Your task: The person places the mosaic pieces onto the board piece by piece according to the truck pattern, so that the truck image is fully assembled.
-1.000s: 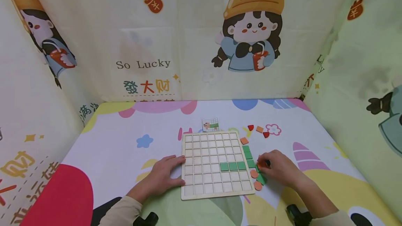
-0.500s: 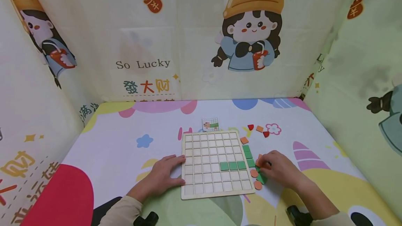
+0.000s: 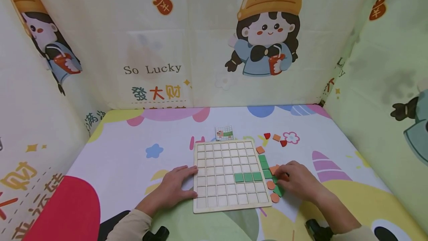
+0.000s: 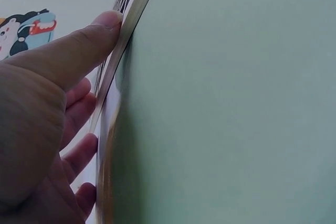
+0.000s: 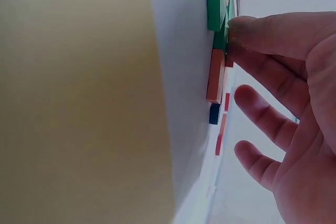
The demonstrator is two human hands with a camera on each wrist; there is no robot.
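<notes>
In the head view a pale wooden grid board (image 3: 219, 189) lies on the table, with three green square tiles (image 3: 247, 177) in a row at its right side. My left hand (image 3: 172, 187) rests at the board's left edge, thumb and fingers spread along it. My right hand (image 3: 295, 181) is beyond the right edge, thumb and index fingertips pinching a green tile (image 3: 275, 180) among loose pieces. An orange tile (image 3: 274, 169) lies just past those fingertips. In the right wrist view an orange piece (image 5: 216, 77) and a dark blue piece (image 5: 214, 114) lie close to the fingers.
Further green tiles (image 3: 263, 161) and orange round pieces (image 3: 275, 198) line the board's right edge. Farther back are red pieces (image 3: 267, 135) and an orange square (image 3: 276, 137). A small picture card (image 3: 224, 133) stands behind the board. Printed cloth walls (image 3: 210, 47) enclose the table.
The orange tile by my right fingertips has shifted back and left, out from under them. The right fingers have moved slightly; my left hand and the board stay put.
</notes>
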